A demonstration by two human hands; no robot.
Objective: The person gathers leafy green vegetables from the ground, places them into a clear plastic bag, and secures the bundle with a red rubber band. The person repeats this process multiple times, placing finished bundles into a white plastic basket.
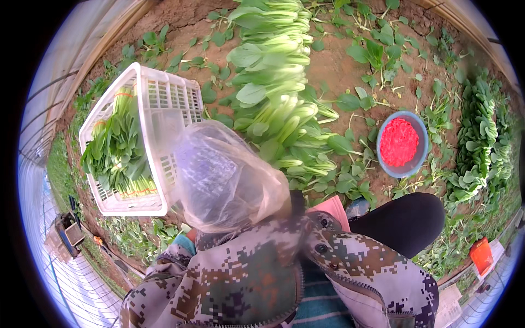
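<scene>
Only a sliver of my left hand (191, 235) shows past a teal cuff, beside the lower edge of a cloudy plastic bag (233, 176); its fingers are hidden. My right hand is out of view. The bag bulges over something purplish. Left of it, a white plastic crate (154, 123) lies tilted with its opening to the left, holding leafy green bundles (123, 143) tied with orange bands. Ahead stretches a long row of loose leafy greens (279, 74), pale stalks to the right. A blue-grey bowl (424, 143) of bright red-pink bands or strips (398, 141) stands on the soil.
My dark-clad knee (404, 221) juts out below the bowl. Another row of cut greens (478, 135) lies at the far right. Scattered leaves and small plants (379, 55) cover the soil. An orange-red packet (481, 256) lies lower right; plastic greenhouse walls (37, 123) curve around.
</scene>
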